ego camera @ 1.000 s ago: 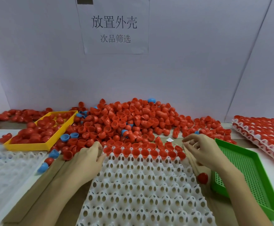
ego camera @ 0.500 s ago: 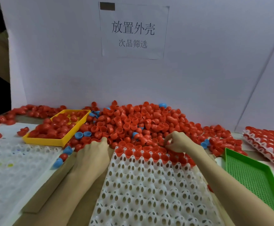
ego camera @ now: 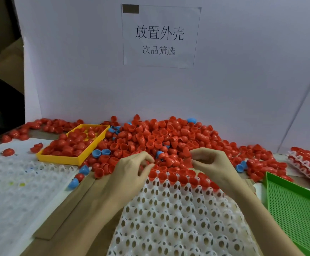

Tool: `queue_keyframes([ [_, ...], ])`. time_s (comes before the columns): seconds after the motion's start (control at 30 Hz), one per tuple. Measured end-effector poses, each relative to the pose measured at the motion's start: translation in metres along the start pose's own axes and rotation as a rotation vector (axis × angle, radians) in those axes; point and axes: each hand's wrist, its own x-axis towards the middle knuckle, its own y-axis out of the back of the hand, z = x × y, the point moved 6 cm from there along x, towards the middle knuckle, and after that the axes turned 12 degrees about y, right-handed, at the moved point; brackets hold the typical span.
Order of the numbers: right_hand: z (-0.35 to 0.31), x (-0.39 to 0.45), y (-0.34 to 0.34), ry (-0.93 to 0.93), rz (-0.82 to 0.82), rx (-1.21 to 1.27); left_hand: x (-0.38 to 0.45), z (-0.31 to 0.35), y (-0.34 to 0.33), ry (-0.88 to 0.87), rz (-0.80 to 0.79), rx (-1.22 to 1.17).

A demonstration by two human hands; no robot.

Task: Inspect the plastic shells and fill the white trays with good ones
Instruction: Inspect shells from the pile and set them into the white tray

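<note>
Shell heap (ego camera: pixel 169 137) lies behind centre egg-cell tray (ego camera: pixel 178 218); one row of shells (ego camera: pixel 180 177) sits in its far edge. Bin of shells (ego camera: pixel 73 145) left, mesh tray (ego camera: pixel 296 209) right.

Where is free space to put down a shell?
Free: the white tray below its filled far row, and the green tray at right. Crowded: the red shell pile and the yellow tray.

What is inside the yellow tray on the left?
The yellow tray holds a heap of red shells, loose and jumbled. No blue ones show in it. The tray floor and any shells lower in the heap are covered.
</note>
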Motion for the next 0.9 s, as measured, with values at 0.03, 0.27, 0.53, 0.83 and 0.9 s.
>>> queue_keyframes([
  [0.03,-0.006,-0.008,-0.004,0.009,-0.026,0.099,-0.005,0.008,-0.006,-0.014,-0.059,-0.092],
  [0.27,-0.029,-0.035,-0.021,0.131,-0.153,0.146,-0.029,0.034,-0.038,0.024,-0.32,-0.53],
  [0.53,-0.039,-0.041,-0.029,0.29,-0.15,-0.18,-0.022,0.031,-0.029,0.063,-0.347,-0.485],
  [0.83,-0.031,-0.039,-0.007,0.212,-0.012,-0.093,0.005,-0.02,0.008,0.205,-0.137,-0.074],
  [0.9,-0.028,-0.039,0.0,0.196,0.015,-0.089,0.006,-0.029,0.004,0.2,-0.192,0.062],
])
